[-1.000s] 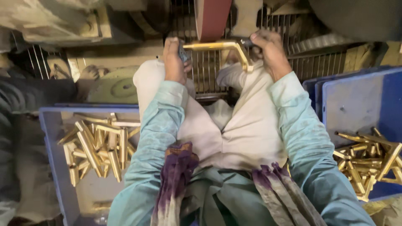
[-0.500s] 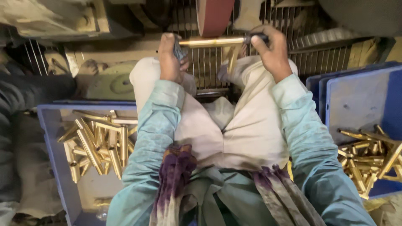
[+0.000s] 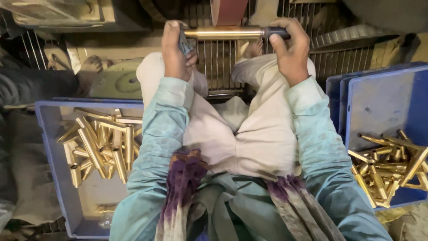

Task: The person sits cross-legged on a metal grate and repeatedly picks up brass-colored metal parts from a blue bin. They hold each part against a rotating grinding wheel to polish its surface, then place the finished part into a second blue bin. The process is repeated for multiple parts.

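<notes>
Both hands grip a brass tube (image 3: 224, 32) held level under a reddish belt (image 3: 228, 11).

Belt cut off by top edge; tube's far end hidden in dark grip under right hand (image 3: 290, 49), fingers clamped round it. Left hand (image 3: 176, 50) fingers closed on tube's other end, over a bluish rag, hard to make out. Below-left of tube: blue tray (image 3: 53, 169) with brass pieces (image 3: 100, 145). Below-right: blue crate (image 3: 379, 102), partly cut off, more brass parts (image 3: 390, 167).
</notes>
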